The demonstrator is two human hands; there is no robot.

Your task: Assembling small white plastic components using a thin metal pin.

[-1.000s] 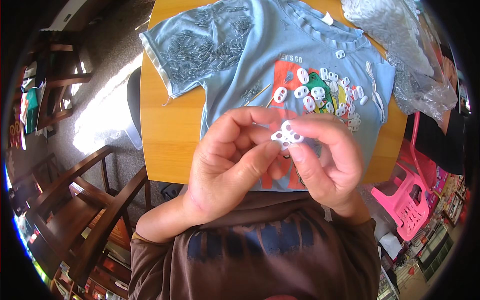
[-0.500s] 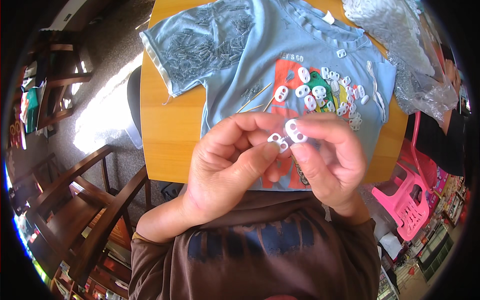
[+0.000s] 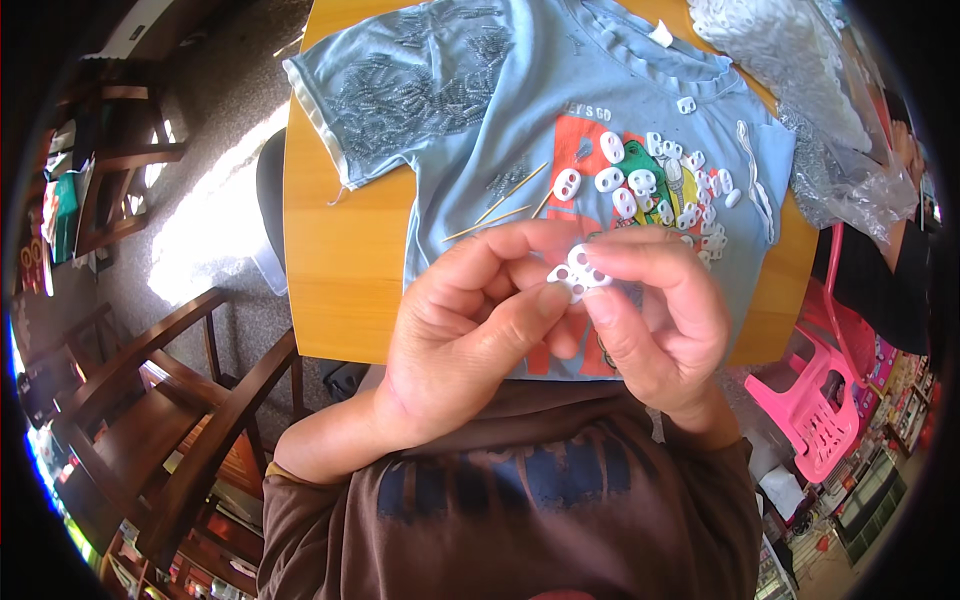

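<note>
In front of my chest, above the table's near edge, both hands meet fingertip to fingertip. My left hand (image 3: 465,325) pinches a small white two-holed cord lock part (image 3: 560,274) between thumb and fingers. A rounder white cord lock shell (image 3: 584,258) is in the thumb-and-finger pinch of my right hand (image 3: 665,315). The two parts overlap in view; whether they are joined, and any spring between them, I cannot tell. Past my fingers, several loose white cord lock parts (image 3: 609,179) lie on a blue T-shirt (image 3: 450,190). Many tiny metal springs (image 3: 410,95) cover its left-hand sleeve.
Thin wooden sticks (image 3: 512,195) lie on the shirt, which is spread over a yellow wooden table (image 3: 345,250). A clear bag (image 3: 775,60) of white parts sits far right, near another person's arm (image 3: 905,150). A pink chair (image 3: 820,420) stands right, dark wooden chairs (image 3: 190,390) left.
The two white parts have come together, the left one moving right toward the other. The small spring visible between them before no longer shows.
</note>
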